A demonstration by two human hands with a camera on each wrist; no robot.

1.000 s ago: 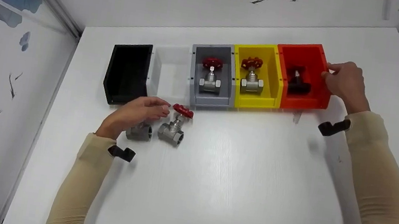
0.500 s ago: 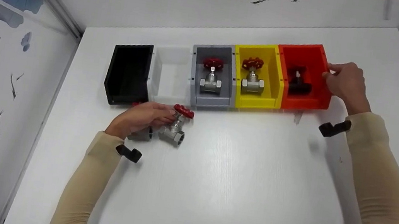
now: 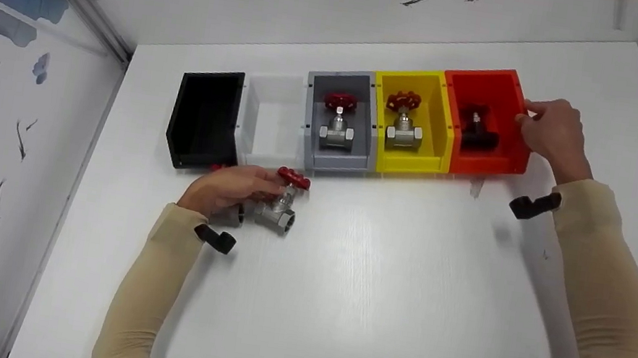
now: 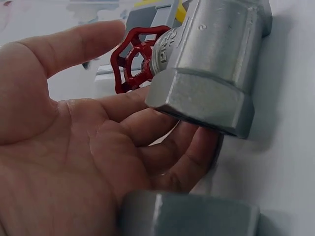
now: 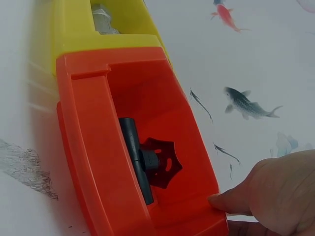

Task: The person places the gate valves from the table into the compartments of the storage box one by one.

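Valve [image 3: 285, 201] unmoved, the left hand [image 3: 232, 187] now partly covers it.

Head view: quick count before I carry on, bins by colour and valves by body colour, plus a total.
Black bin: 1
White bin: 1
Grey bin: 1
Yellow bin: 1
Red bin: 1
Silver-bodied valves: 4 (grey-bin valve, yellow-bin valve, more exposed table valve, more hidden table valve)
Black-bodied valve: 1
Total: 10
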